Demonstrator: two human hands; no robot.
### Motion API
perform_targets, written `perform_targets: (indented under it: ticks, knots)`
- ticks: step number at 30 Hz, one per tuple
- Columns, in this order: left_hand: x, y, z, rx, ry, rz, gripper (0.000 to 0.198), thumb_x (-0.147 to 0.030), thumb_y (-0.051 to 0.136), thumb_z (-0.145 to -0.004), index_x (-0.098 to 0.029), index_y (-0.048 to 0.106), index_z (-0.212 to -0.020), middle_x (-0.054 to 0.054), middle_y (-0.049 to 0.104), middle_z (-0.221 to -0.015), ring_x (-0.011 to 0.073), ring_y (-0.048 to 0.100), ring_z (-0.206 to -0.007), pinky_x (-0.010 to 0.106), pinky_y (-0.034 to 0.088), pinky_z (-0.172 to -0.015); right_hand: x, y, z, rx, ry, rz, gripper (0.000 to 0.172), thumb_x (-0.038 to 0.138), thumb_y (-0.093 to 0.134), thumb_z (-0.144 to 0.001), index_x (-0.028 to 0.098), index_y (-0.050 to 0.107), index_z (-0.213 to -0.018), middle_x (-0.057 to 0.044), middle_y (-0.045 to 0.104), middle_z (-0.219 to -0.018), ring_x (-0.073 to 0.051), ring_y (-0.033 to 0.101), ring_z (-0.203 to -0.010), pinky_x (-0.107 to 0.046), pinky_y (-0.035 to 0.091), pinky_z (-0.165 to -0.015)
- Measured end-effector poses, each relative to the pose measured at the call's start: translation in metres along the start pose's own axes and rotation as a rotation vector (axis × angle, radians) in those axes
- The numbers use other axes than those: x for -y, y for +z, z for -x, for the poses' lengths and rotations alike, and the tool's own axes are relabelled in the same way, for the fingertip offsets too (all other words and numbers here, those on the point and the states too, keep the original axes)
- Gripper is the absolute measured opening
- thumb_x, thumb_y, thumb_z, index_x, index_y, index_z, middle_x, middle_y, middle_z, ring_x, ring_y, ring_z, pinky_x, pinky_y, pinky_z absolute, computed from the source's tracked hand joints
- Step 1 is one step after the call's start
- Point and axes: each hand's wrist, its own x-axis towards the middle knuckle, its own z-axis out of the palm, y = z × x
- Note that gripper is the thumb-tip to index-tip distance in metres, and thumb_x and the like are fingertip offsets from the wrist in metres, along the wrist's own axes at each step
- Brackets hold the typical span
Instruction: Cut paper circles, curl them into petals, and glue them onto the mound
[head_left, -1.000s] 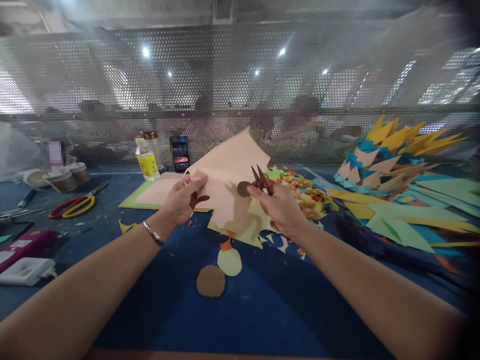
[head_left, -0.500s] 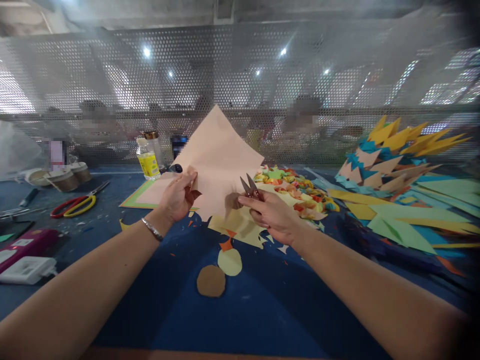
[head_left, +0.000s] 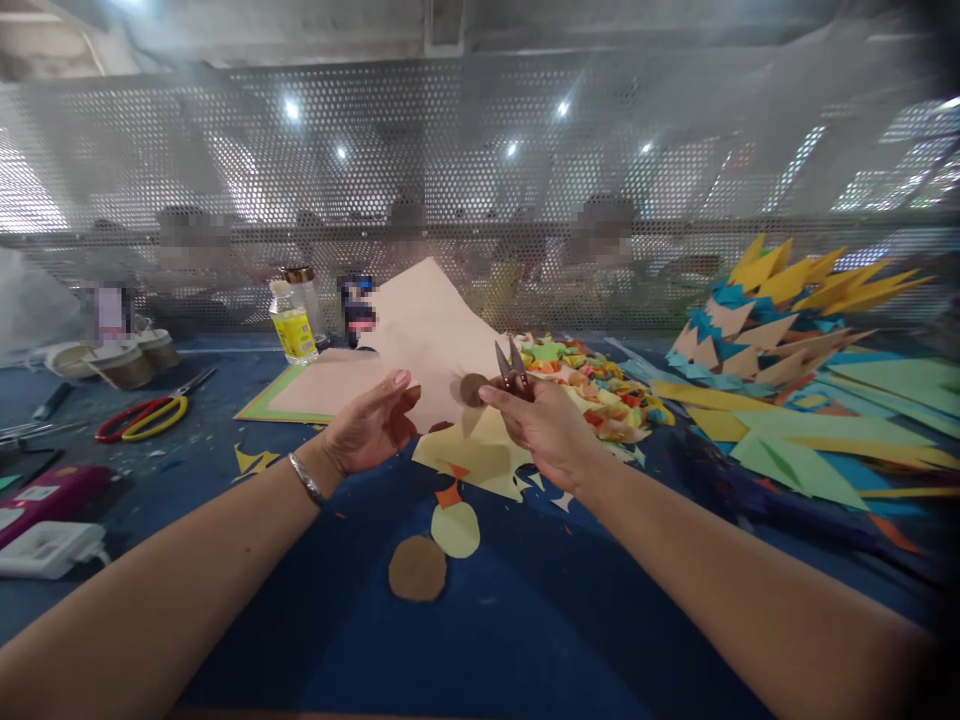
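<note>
A pale pink sheet of paper (head_left: 431, 320) stands tilted in the middle, just beyond my hands. My left hand (head_left: 375, 420) is in front of its lower left part, fingers curved and apart, with no grip on the sheet showing. In my right hand (head_left: 551, 430) are small scissors (head_left: 514, 368), blades pointing up. A small brown disc (head_left: 472, 390) is at that hand's fingertips. Under the hands lies a cut pale yellow sheet (head_left: 480, 455) with scraps. Nearer on the table are a pale yellow circle (head_left: 456, 530) and a brown circle (head_left: 418, 568).
Left: red-and-yellow scissors (head_left: 154, 415), a white plug (head_left: 56, 548), paper cups (head_left: 124, 362) and a yellow-labelled bottle (head_left: 295, 325). Stacked sheets (head_left: 300, 388) lie mid-left. Right: a colourful scrap heap (head_left: 600, 390), a spiky paper piece (head_left: 757, 320) and paper strips (head_left: 795, 455). A perforated screen (head_left: 450, 150) stands behind.
The pink sheet has dropped lower and away from my left hand, whose fingers have come off it. My left hand has moved slightly right. The brown disc shows more clearly at my right fingertips.
</note>
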Motion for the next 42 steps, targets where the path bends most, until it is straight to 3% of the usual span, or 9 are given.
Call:
perform_targets:
  ticks: [2, 6, 9, 13, 19, 24, 37, 42]
  knots:
    - [0.001, 0.001, 0.0, 0.013, 0.008, -0.043, 0.027, -0.026, 0.085, -0.059, -0.018, 0.06, -0.067, -0.004, 0.061, -0.066, 0.0121, 0.061, -0.064, 0.023, 0.05, -0.055, 0.0, -0.001, -0.001, -0.023, 0.009, -0.022, 0.033, 0.043, 0.074, -0.066, 0.018, 0.059, -0.081, 0.002, 0.054, -0.065, -0.01, 0.045, -0.054, -0.026, 0.031, -0.049]
    - [0.009, 0.005, -0.006, -0.052, 0.0, -0.228, 0.019, -0.029, 0.07, -0.078, -0.013, 0.065, -0.069, 0.001, 0.06, -0.062, 0.0132, 0.06, -0.062, 0.029, 0.054, -0.063, -0.003, -0.002, -0.002, -0.036, -0.043, 0.134, 0.028, 0.041, 0.071, -0.069, 0.018, 0.063, -0.082, -0.002, 0.062, -0.076, -0.015, 0.054, -0.068, -0.029, 0.04, -0.063]
    - [0.016, 0.011, -0.01, -0.159, -0.028, -0.296, 0.017, -0.023, 0.059, -0.087, -0.01, 0.068, -0.08, 0.007, 0.067, -0.074, 0.0142, 0.061, -0.065, 0.028, 0.053, -0.061, -0.004, -0.005, -0.003, -0.048, -0.118, 0.336, 0.021, 0.038, 0.067, -0.074, 0.019, 0.066, -0.082, -0.004, 0.066, -0.08, -0.018, 0.058, -0.075, -0.033, 0.041, -0.073]
    - [0.025, 0.017, -0.011, -0.229, 0.026, -0.246, 0.022, -0.021, 0.05, -0.092, -0.011, 0.067, -0.084, 0.007, 0.068, -0.084, 0.0127, 0.062, -0.073, 0.025, 0.052, -0.067, -0.004, -0.005, -0.003, -0.114, -0.175, 0.473, 0.018, 0.036, 0.066, -0.075, 0.019, 0.067, -0.08, -0.004, 0.068, -0.08, -0.019, 0.059, -0.075, -0.033, 0.041, -0.073]
    - [0.037, 0.017, -0.009, -0.199, 0.096, -0.169, 0.021, -0.026, 0.059, -0.088, -0.013, 0.063, -0.071, -0.001, 0.058, -0.066, 0.0075, 0.053, -0.062, 0.023, 0.049, -0.071, -0.012, 0.003, 0.0, -0.023, -0.087, 0.365, 0.027, 0.044, 0.066, -0.074, 0.018, 0.068, -0.08, -0.003, 0.067, -0.076, -0.019, 0.058, -0.072, -0.031, 0.041, -0.067]
    - [0.039, 0.021, -0.007, -0.182, 0.12, -0.081, 0.026, -0.02, 0.057, -0.089, -0.014, 0.058, -0.063, -0.004, 0.05, -0.058, 0.0064, 0.051, -0.059, 0.024, 0.048, -0.076, -0.019, 0.005, 0.0, -0.042, -0.071, 0.35, 0.03, 0.048, 0.067, -0.073, 0.018, 0.068, -0.078, -0.002, 0.063, -0.072, -0.017, 0.056, -0.067, -0.03, 0.041, -0.063]
    - [0.042, 0.02, -0.006, -0.087, 0.09, -0.038, 0.021, -0.025, 0.059, -0.087, -0.016, 0.061, -0.068, 0.0, 0.06, -0.065, 0.0122, 0.061, -0.074, 0.031, 0.048, -0.085, -0.016, 0.008, 0.002, -0.018, -0.077, 0.312, 0.029, 0.047, 0.068, -0.073, 0.017, 0.065, -0.072, -0.002, 0.061, -0.069, -0.015, 0.051, -0.063, -0.03, 0.04, -0.062]
    - [0.039, 0.025, -0.003, 0.066, 0.096, -0.134, 0.007, -0.019, 0.066, -0.08, -0.013, 0.068, -0.077, 0.007, 0.069, -0.082, 0.0156, 0.063, -0.086, 0.03, 0.045, -0.089, -0.011, 0.009, 0.005, 0.0, -0.096, 0.315, 0.03, 0.047, 0.068, -0.073, 0.018, 0.063, -0.069, -0.001, 0.06, -0.067, -0.015, 0.051, -0.062, -0.029, 0.039, -0.061]
